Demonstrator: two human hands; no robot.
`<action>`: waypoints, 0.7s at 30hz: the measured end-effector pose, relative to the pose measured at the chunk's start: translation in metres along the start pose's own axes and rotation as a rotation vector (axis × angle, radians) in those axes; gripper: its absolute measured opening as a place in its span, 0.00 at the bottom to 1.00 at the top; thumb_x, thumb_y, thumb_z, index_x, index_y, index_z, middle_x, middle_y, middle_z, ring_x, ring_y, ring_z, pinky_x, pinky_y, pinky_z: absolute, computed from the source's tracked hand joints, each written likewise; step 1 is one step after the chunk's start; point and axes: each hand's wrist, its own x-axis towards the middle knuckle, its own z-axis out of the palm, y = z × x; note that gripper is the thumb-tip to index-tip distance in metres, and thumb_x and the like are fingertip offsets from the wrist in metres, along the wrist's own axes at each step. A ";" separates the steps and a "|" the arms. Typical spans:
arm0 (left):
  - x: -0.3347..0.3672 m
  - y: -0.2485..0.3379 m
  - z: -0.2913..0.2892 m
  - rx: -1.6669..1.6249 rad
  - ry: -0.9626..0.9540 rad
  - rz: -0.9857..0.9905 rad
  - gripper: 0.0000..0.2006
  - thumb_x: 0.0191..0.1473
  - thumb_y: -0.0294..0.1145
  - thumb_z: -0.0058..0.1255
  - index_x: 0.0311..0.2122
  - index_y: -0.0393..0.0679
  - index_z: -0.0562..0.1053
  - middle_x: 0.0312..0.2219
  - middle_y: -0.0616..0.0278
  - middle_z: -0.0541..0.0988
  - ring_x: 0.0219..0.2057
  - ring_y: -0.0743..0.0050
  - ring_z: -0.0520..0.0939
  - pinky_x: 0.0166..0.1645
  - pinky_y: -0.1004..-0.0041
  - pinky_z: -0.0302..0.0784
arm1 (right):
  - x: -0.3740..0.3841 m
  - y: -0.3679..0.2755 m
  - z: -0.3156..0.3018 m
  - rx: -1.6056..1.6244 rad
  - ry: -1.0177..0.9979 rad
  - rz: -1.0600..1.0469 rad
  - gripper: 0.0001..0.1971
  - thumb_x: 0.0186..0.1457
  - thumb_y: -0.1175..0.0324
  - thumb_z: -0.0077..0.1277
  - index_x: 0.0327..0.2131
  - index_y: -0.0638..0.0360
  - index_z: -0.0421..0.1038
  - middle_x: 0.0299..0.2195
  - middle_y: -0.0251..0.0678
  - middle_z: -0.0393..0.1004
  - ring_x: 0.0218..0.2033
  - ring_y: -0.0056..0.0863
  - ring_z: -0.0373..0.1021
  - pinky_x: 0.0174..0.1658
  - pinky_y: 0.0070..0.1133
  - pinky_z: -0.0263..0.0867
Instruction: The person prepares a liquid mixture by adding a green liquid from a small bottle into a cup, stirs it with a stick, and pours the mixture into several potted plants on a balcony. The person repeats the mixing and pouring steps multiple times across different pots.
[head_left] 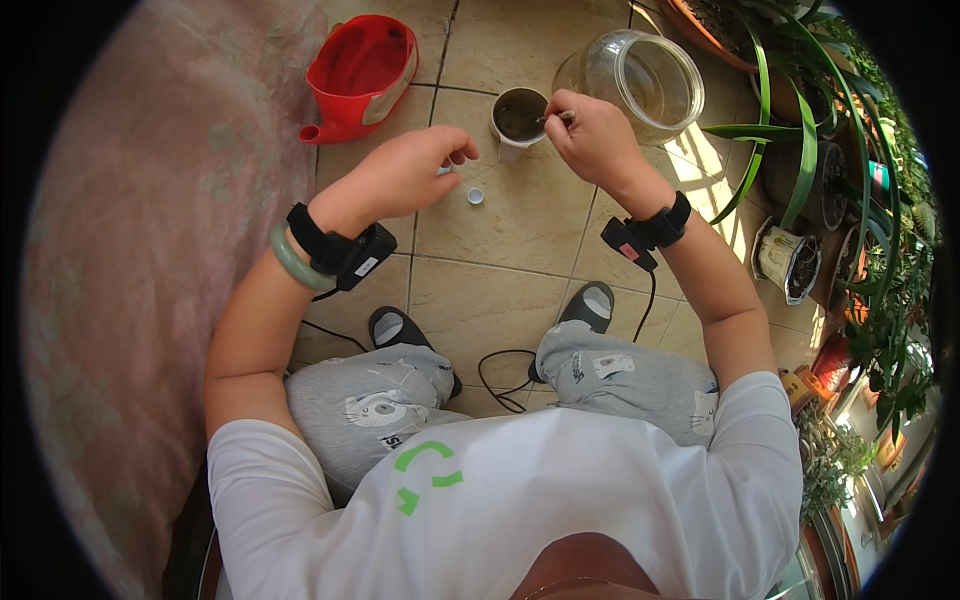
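A white cup [513, 152] with dark liquid inside stands on the tiled floor in front of me. My right hand [595, 140] pinches a thin spoon-like handle [567, 116] at the cup's right rim; its lower end is lost in the cup. To the left of the cup, my left hand [415, 170] hovers with curled fingers. Something small and pale [444, 171] shows between thumb and fingers, mostly hidden. A little white cap [476, 197] lies on the floor just right of that hand.
A red watering can [352, 80] stands at the far left, a big clear glass jar [655, 85] right behind my right hand. Potted plants [800, 150] line the right side. Pinkish cloth [160, 250] hangs along the left. A black cable [490, 375] loops between my feet.
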 end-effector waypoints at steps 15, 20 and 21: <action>0.042 -0.003 0.077 -0.668 -0.007 -0.635 0.25 0.54 0.31 0.45 0.55 0.35 0.55 0.36 0.52 0.74 0.28 0.67 0.80 0.30 0.71 0.77 | 0.000 -0.001 0.000 0.197 -0.108 0.054 0.08 0.53 0.70 0.48 0.34 0.62 0.74 0.22 0.42 0.74 0.18 0.29 0.69 0.24 0.22 0.63; 0.054 -0.007 0.091 -0.949 0.035 -0.701 0.21 0.57 0.34 0.44 0.53 0.41 0.57 0.36 0.57 0.71 0.29 0.68 0.78 0.32 0.71 0.78 | 0.004 -0.001 0.004 0.350 -0.085 0.114 0.08 0.52 0.70 0.47 0.32 0.61 0.74 0.20 0.42 0.73 0.19 0.34 0.69 0.25 0.25 0.64; 0.057 -0.008 0.093 -0.987 0.057 -0.705 0.19 0.57 0.34 0.43 0.52 0.42 0.58 0.36 0.58 0.70 0.29 0.69 0.78 0.33 0.71 0.78 | 0.004 0.000 0.004 0.349 -0.069 0.123 0.07 0.53 0.71 0.47 0.32 0.62 0.73 0.21 0.42 0.73 0.19 0.30 0.69 0.25 0.24 0.63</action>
